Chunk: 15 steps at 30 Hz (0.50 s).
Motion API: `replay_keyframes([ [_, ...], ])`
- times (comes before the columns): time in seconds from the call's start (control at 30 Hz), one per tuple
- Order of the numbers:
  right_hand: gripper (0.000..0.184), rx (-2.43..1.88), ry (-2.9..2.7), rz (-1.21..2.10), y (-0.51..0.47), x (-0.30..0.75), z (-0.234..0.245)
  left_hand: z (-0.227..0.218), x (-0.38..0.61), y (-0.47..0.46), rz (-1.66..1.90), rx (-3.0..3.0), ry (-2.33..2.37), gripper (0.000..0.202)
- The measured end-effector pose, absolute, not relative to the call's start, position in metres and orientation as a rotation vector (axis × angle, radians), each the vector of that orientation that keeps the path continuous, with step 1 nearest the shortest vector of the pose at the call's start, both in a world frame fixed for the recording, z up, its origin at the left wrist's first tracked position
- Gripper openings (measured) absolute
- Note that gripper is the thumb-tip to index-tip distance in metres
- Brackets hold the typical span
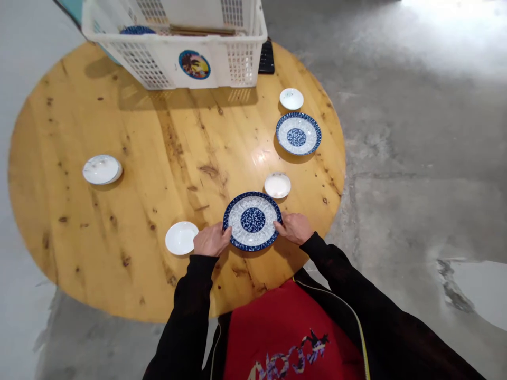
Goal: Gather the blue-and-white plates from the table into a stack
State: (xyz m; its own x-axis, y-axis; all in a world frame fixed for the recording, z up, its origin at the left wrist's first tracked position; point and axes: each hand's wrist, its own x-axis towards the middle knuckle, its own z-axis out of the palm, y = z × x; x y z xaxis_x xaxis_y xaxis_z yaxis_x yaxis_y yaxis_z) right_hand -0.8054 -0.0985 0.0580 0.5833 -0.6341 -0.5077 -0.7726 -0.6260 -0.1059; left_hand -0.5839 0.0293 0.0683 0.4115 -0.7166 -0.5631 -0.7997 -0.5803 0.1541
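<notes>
Tabletop (119, 221): round, knotty wood, glossy varnish.
Crate (174, 63): white latticed plastic, rect., round sticker on front wall, set at far edge. A blue-rimmed plate (137, 30) is partly seen inside; other contents not made out.
Near plate (252, 220): round, blue/white patterned, laid flat at near edge, gripped at its rim by left hand (212, 240) and right hand (293, 228), one per side.
Second plate (298, 133): same pattern, right edge.
White dishes, small, round, plain: left dish (102, 169) at left edge; near dish (181, 238) just beside left hand; middle dish (277, 185) between the patterned plates; far dish (291, 98) beyond second plate.
</notes>
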Motion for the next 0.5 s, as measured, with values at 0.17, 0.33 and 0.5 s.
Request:
replay_keyframes([
  [0.17,0.041,-2.471,1.118,0.556,-0.1,-0.804,0.058,0.069,-0.581,0.03,0.894,-2.476,1.319,0.046],
  [0.33,0.029,-2.225,1.197,0.276,-0.095,-0.808,0.037,0.057,-0.579,0.033,0.982,-2.572,1.336,0.044],
  [0.5,0.023,-1.839,1.167,-0.05,-0.091,-0.806,0.018,0.027,-0.581,0.037,1.235,-2.778,1.477,0.039],
])
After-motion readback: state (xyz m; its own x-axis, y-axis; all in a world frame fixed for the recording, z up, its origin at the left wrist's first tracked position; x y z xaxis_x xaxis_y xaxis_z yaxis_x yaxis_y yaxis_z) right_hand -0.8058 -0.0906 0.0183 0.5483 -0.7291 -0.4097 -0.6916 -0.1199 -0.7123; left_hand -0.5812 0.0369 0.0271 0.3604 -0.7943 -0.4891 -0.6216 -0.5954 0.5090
